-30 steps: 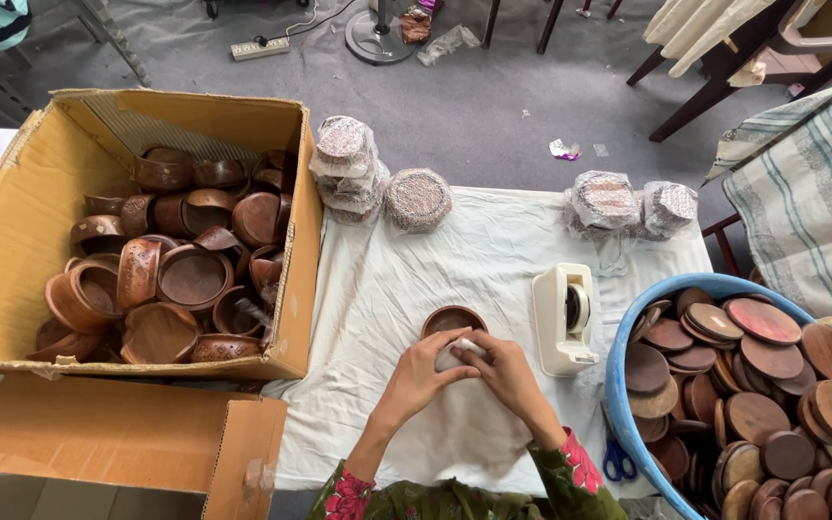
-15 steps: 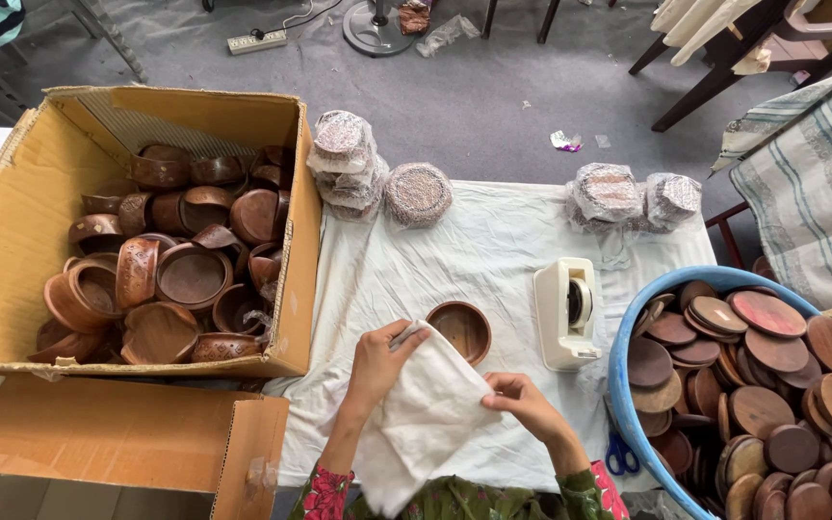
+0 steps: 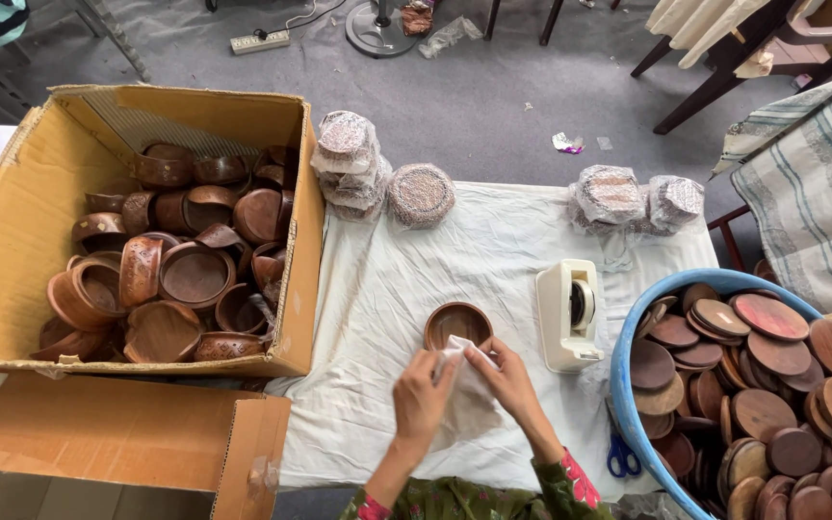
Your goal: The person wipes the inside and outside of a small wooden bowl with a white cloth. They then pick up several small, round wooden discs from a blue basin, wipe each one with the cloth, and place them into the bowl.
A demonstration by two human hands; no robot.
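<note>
A: Report the work surface, largest item first.

B: I see a table covered with a white cloth [image 3: 406, 279]. At its left edge stands a large open brown cardboard box [image 3: 12, 231] filled with dark carved wooden bowls [image 3: 195, 274]. At the right edge is a round blue plastic tub [image 3: 623, 385] holding flat round wooden lids [image 3: 753, 376]. Along the far edge I count 2 groups of plastic-wrapped round bundles [image 3: 349, 159]. A cream tape dispenser [image 3: 568, 313] stands between the tub and the centre, with blue-handled scissors [image 3: 620, 457] just beside the tub.

A: State hand positions and grip.

B: Both hands are near the table's front edge. The left hand [image 3: 423, 400] and right hand [image 3: 503, 380] each pinch a thin white tissue sheet [image 3: 461, 371], fingers closed on it, the sheet gathered between them.

A: Locate the nearest item.

B: 1 small round wooden bowl [image 3: 457, 323] sits upright on the cloth, just beyond the fingertips and touching the sheet's top edge.
</note>
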